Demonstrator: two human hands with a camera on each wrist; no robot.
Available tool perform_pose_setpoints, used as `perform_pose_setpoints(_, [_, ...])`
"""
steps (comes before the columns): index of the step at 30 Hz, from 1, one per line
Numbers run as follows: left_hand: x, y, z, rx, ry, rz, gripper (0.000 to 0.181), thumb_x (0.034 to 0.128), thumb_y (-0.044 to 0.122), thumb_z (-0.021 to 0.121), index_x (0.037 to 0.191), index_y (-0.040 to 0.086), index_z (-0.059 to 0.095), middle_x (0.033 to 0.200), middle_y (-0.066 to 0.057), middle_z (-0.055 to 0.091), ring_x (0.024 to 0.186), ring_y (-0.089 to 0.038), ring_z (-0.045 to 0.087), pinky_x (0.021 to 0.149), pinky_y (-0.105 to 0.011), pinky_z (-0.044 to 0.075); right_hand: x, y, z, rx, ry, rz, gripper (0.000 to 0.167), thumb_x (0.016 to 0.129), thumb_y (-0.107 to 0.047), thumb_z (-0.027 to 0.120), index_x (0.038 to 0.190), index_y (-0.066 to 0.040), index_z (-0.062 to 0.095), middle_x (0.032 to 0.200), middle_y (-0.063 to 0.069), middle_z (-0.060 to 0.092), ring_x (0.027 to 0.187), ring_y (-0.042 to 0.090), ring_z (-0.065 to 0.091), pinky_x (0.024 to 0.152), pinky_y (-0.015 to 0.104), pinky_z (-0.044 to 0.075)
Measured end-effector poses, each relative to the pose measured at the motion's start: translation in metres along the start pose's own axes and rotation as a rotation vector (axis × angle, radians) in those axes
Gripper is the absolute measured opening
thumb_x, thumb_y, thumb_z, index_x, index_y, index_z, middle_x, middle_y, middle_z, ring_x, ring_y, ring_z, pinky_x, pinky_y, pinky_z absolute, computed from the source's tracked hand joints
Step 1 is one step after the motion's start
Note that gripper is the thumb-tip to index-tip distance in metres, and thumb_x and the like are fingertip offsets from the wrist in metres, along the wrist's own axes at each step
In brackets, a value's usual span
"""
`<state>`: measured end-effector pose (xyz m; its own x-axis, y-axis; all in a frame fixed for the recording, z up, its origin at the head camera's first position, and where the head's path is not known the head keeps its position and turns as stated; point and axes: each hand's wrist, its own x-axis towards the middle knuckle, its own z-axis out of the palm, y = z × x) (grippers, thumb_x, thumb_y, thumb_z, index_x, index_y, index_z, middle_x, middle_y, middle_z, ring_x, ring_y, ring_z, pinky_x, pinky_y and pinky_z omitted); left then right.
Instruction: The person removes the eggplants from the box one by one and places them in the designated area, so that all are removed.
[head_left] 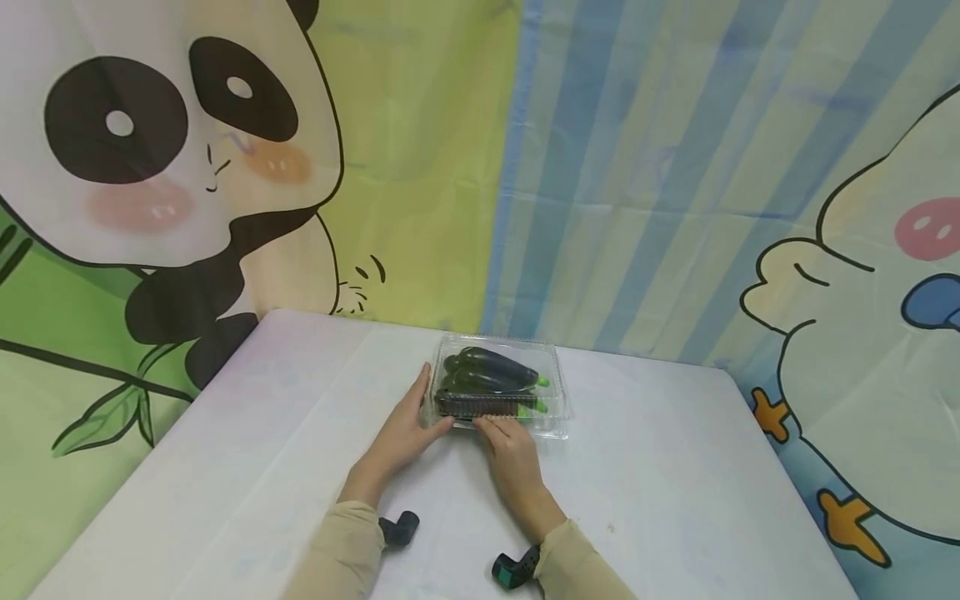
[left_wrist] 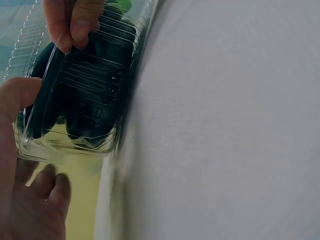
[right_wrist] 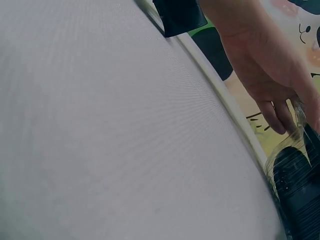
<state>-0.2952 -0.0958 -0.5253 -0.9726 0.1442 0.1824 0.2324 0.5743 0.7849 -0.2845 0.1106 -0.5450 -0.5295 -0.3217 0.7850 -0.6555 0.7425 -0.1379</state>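
A clear plastic clamshell box (head_left: 556, 400) sits on the table near its back edge. Several dark eggplants (head_left: 491, 371) with green stem ends lie inside it. My left hand (head_left: 401, 437) holds the box at its front left corner, the thumb on the rim and the other fingers along the left side. At the middle of the front edge my right hand (head_left: 516, 457) pinches the plastic rim; the left wrist view shows its thumb and finger (left_wrist: 82, 25) together there. Whether the lid is latched, I cannot tell.
The box stands on a white table (head_left: 660, 467), whose back edge runs close behind it. A cartoon panda backdrop (head_left: 420, 167) and a striped curtain (head_left: 637, 167) hang behind. Each wrist carries a small black device (head_left: 400, 529) near the sleeve.
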Motion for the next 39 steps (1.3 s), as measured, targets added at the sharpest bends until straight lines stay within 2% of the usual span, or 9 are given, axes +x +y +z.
perform_pose_setpoints(4, [0.001,0.002,-0.004,0.079,0.018,0.086,0.095,0.0823,0.041,0.072,0.154,0.022,0.012,0.161,0.002,0.012,0.146,-0.027,0.022,0.118,-0.047,0.023,-0.001,0.000,0.000,0.008,-0.005,0.003,0.015,0.080,-0.011,0.070,0.094,-0.011,0.074,0.094,0.001,0.074,0.087,0.015,0.069,0.084,0.026,0.056])
perform_pose_setpoints(9, [0.005,0.006,-0.013,0.216,0.002,0.178,0.087,0.0820,0.036,0.073,0.151,0.015,0.025,0.160,0.001,0.017,0.142,-0.027,0.031,0.115,-0.045,0.031,-0.001,-0.001,-0.001,0.028,-0.012,0.005,0.014,0.083,-0.011,0.067,0.095,-0.011,0.074,0.094,0.002,0.074,0.088,0.015,0.068,0.084,0.026,0.056])
perform_pose_setpoints(16, [0.010,0.014,-0.027,0.395,-0.038,0.296,0.080,0.0815,0.036,0.073,0.147,0.008,0.035,0.155,-0.013,0.029,0.122,-0.036,0.054,0.103,-0.043,0.046,0.000,-0.002,-0.002,0.049,0.000,-0.003,0.013,0.081,-0.010,0.068,0.093,-0.011,0.074,0.093,0.002,0.074,0.086,0.015,0.068,0.081,0.025,0.056])
perform_pose_setpoints(22, [0.011,0.020,-0.034,0.483,-0.040,0.403,0.072,0.0800,0.026,0.075,0.140,0.000,0.044,0.147,-0.024,0.037,0.102,-0.034,0.067,0.089,-0.036,0.055,0.001,-0.004,-0.001,0.073,-0.026,0.018,0.013,0.084,-0.011,0.066,0.094,-0.011,0.074,0.095,0.001,0.073,0.089,0.015,0.068,0.084,0.023,0.056])
perform_pose_setpoints(25, [0.012,0.022,-0.036,0.501,-0.055,0.416,0.069,0.0804,0.023,0.074,0.138,-0.003,0.045,0.146,-0.027,0.037,0.094,-0.031,0.069,0.086,-0.034,0.057,0.002,-0.005,-0.001,0.073,-0.042,0.029,0.013,0.085,-0.011,0.065,0.095,-0.012,0.073,0.097,0.001,0.073,0.090,0.015,0.068,0.086,0.023,0.055])
perform_pose_setpoints(29, [0.014,0.023,-0.036,0.540,-0.074,0.399,0.068,0.0806,0.020,0.072,0.138,-0.003,0.045,0.145,-0.027,0.037,0.082,-0.024,0.070,0.081,-0.032,0.059,0.003,-0.004,-0.002,0.078,-0.046,0.022,0.014,0.084,-0.010,0.065,0.095,-0.012,0.073,0.097,0.001,0.073,0.091,0.015,0.068,0.087,0.024,0.055])
perform_pose_setpoints(32, [0.016,0.025,-0.034,0.576,-0.079,0.385,0.067,0.0797,0.018,0.071,0.138,-0.003,0.046,0.145,-0.026,0.038,0.069,-0.015,0.064,0.075,-0.028,0.060,0.003,-0.002,-0.002,0.085,-0.047,0.024,0.014,0.083,-0.009,0.066,0.095,-0.011,0.074,0.097,0.001,0.073,0.092,0.014,0.067,0.088,0.024,0.055])
perform_pose_setpoints(35, [0.018,0.028,-0.031,0.598,-0.097,0.356,0.065,0.0795,0.015,0.069,0.138,-0.003,0.046,0.146,-0.025,0.038,0.055,-0.010,0.055,0.063,-0.023,0.059,0.002,-0.001,-0.002,0.090,-0.039,0.027,0.014,0.082,-0.008,0.068,0.095,-0.010,0.074,0.096,0.001,0.073,0.092,0.014,0.067,0.088,0.023,0.055])
perform_pose_setpoints(39, [0.018,0.030,-0.028,0.621,-0.108,0.328,0.063,0.0785,0.012,0.068,0.136,-0.002,0.048,0.146,-0.025,0.038,0.053,-0.011,0.054,0.059,-0.024,0.057,0.002,0.000,-0.002,0.099,-0.023,0.018,0.014,0.081,-0.007,0.068,0.093,-0.010,0.074,0.095,0.001,0.073,0.091,0.014,0.067,0.086,0.023,0.055])
